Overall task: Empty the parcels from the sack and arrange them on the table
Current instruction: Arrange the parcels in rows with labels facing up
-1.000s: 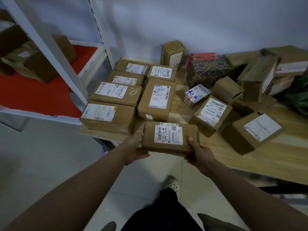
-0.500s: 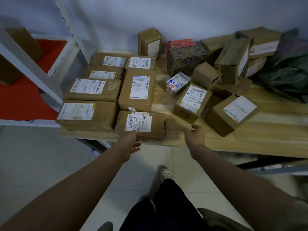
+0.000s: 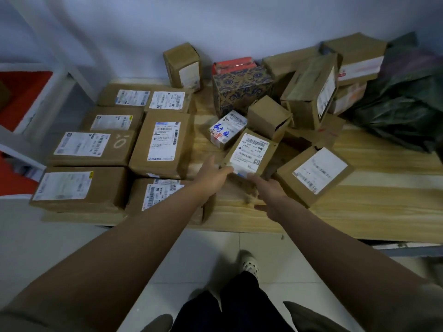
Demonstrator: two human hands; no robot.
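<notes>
wooden table (image 3: 359, 212) against a pale wall. on its left part, seven flat brown parcels lie label-up, packed edge to edge in rows: two at the back, one behind the parcel marked "10" (image 3: 92, 147), a larger one (image 3: 163, 143) beside it, one at the front left corner (image 3: 79, 188), and one at the front edge (image 3: 165, 195) partly covered by the left forearm. an eighth brown parcel (image 3: 183, 64) stands upright at the wall, apart from the rows.

to the right, a loose heap: one blue patterned box (image 3: 242, 91) with a red item on top, one small white-labelled box with blue handwriting (image 3: 227, 129), one small plain brown box (image 3: 268, 117), one tilted parcel numbered 019 (image 3: 251, 152), one tilted parcel at the front right (image 3: 314, 174), and several more brown parcels stacked behind, exact count not clear. one dark green sack (image 3: 402, 109) lies crumpled at the far right of the table.

both hands reach to the near end of the 019 parcel. the left hand (image 3: 212, 176) is spread, fingertips at the parcel's near left corner. the right hand (image 3: 268, 189) is spread, fingers pointing at the near right corner, thumb out to the side. neither hand has closed around it; whether they touch it cannot be told because of blur.

one light shoe (image 3: 249, 264) shows on the tiled floor below.
</notes>
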